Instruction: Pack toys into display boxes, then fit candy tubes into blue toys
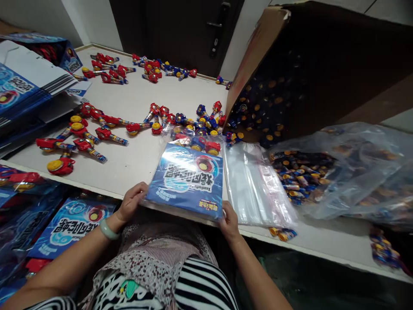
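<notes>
A blue printed box in a clear plastic bag rests at the table's front edge, with red and blue toys showing at its far end. My left hand grips its near left corner, fingers closed. At the near right corner, my right hand pinches the bagged box. Just right of it lies a stack of clear bags. Red toys with yellow discs are scattered to the left, and blue and red ones lie beyond the box.
A large open carton with blue and yellow pieces stands at the back right. A plastic sack of small pieces lies right. Folded blue cartons are stacked left on the white table. More bagged boxes sit below at left.
</notes>
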Motion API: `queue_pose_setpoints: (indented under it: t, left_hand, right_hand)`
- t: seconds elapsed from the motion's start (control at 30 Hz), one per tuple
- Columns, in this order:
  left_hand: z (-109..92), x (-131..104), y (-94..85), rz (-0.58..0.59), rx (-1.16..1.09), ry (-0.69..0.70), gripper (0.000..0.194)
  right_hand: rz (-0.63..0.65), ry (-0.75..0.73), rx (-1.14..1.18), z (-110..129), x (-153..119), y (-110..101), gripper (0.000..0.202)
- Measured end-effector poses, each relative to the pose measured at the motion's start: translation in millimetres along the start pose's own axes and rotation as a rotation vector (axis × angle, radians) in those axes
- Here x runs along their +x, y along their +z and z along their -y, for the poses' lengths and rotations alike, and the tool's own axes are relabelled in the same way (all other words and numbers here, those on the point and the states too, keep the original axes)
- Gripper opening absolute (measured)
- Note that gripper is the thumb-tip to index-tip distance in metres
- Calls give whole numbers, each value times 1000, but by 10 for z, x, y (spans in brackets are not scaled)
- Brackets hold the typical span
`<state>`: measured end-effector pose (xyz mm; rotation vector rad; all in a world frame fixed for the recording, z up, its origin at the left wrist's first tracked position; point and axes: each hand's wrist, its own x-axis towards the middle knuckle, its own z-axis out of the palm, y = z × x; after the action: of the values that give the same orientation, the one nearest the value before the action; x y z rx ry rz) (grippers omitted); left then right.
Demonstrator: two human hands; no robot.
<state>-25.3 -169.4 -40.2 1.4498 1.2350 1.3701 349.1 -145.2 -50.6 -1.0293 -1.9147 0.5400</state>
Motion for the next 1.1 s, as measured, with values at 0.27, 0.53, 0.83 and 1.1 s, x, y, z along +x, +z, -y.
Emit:
queue_pose_setpoints:
  t: [0.27,0.53,0.83,1.1]
  left_hand:
    - [-102,-297,-25,130,-108,-102,38]
    - [101,-627,-122,18,254,29,43]
    - [89,-537,19,63,145,-108,39]
    - [-117,-311,-41,86,195,163,31]
  right_hand:
    - [-12,-4,58,277,-479,58,27]
    - [-99,79,-128,276,-814,69,29]
    - [-38,252,-72,255,-550,169,21]
    - [-100,190,-6,466,-305,-82,19]
